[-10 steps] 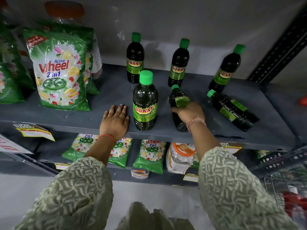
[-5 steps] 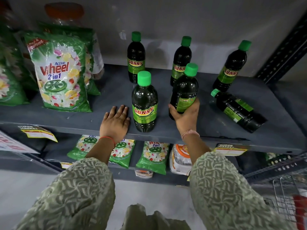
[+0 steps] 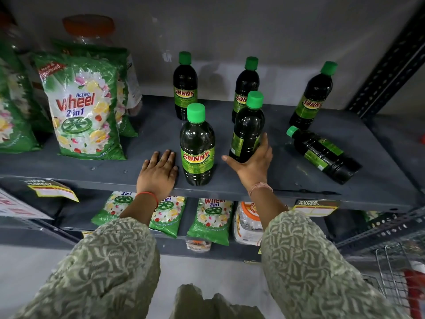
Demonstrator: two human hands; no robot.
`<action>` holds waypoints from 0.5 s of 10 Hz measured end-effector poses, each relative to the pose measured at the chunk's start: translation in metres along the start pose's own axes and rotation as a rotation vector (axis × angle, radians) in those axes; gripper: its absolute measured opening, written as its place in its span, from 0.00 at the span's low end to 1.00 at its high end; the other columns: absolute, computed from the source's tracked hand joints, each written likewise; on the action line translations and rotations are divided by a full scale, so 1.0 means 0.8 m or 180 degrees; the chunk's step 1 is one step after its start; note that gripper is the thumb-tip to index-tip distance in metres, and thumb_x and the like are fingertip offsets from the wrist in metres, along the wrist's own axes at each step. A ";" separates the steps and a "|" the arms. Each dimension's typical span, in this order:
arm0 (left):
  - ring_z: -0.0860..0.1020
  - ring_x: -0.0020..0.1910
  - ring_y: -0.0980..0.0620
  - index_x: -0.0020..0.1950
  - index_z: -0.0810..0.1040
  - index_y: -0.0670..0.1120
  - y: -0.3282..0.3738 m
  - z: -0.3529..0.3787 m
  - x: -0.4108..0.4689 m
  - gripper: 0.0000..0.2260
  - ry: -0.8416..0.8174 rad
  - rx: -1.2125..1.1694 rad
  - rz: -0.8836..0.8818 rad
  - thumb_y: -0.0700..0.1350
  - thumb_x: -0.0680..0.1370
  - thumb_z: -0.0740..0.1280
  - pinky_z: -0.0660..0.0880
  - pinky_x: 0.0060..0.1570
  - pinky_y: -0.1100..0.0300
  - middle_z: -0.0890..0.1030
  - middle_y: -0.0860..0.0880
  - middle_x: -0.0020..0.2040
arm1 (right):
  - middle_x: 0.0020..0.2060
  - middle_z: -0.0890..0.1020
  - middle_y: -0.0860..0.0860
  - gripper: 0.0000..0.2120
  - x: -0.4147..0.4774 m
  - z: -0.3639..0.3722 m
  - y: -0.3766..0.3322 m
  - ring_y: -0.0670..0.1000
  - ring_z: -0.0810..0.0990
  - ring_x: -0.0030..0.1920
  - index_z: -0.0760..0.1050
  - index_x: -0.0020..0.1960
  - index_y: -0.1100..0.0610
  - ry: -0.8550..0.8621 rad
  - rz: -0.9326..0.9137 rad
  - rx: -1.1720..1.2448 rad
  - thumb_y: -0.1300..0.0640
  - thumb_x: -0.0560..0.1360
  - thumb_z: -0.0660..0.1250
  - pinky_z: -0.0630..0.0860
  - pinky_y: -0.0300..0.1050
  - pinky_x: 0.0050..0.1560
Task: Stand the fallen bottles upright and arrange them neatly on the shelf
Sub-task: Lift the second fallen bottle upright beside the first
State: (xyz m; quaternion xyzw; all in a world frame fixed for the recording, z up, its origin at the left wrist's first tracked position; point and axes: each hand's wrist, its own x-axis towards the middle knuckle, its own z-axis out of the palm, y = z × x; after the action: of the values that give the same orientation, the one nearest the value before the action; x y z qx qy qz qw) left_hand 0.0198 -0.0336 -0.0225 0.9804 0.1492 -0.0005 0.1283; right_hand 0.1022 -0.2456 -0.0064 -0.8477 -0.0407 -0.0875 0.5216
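The right hand [image 3: 253, 164] grasps an upright bottle [image 3: 247, 132] low on its body, fingers wrapped round the label band, beside the front standing bottle [image 3: 197, 148] on the grey shelf [image 3: 147, 134]. The left hand [image 3: 158, 171] lies flat and released on the shelf. One fallen bottle [image 3: 322, 154] rests on its side to the right. Filled with dark liquid, these bottles probably feel heavy, rigid and smooth; mid-body offers the surest hold.

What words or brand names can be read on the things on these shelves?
"SUNNY": front bottle, label in full.
"SUNNY": back left bottle.
"Active Wheel 2 in 1": detergent bag.
"New & Improved": red corner of that bag.
"SUPER MARKET": price tag on the shelf edge.
Fine print on the bottle labels and tags: too small to read.
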 end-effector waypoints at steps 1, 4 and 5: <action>0.49 0.77 0.48 0.74 0.51 0.50 0.000 0.000 0.000 0.22 0.0019 -0.0008 0.0003 0.50 0.80 0.48 0.47 0.75 0.51 0.52 0.52 0.78 | 0.59 0.73 0.58 0.41 0.000 -0.002 0.002 0.57 0.74 0.58 0.60 0.67 0.57 -0.0029 0.0125 0.0212 0.58 0.59 0.76 0.73 0.48 0.58; 0.49 0.77 0.47 0.74 0.52 0.49 0.001 0.000 0.000 0.22 0.0056 0.0001 0.0017 0.50 0.80 0.48 0.48 0.75 0.51 0.53 0.51 0.78 | 0.63 0.70 0.56 0.45 0.003 -0.004 0.005 0.56 0.69 0.64 0.58 0.68 0.57 -0.0176 0.0175 0.0274 0.59 0.58 0.79 0.69 0.50 0.65; 0.49 0.77 0.47 0.74 0.52 0.49 0.001 -0.001 -0.001 0.22 0.0054 0.0015 0.0027 0.50 0.80 0.49 0.48 0.75 0.51 0.53 0.51 0.78 | 0.51 0.75 0.51 0.36 0.003 -0.013 0.005 0.52 0.76 0.53 0.60 0.65 0.59 -0.0328 0.0335 0.0390 0.65 0.63 0.74 0.70 0.38 0.48</action>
State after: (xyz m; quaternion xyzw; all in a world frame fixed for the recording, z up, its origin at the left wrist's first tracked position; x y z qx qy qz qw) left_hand 0.0192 -0.0346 -0.0218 0.9813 0.1461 0.0081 0.1247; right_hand 0.1038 -0.2567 -0.0052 -0.8185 -0.0282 -0.0137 0.5736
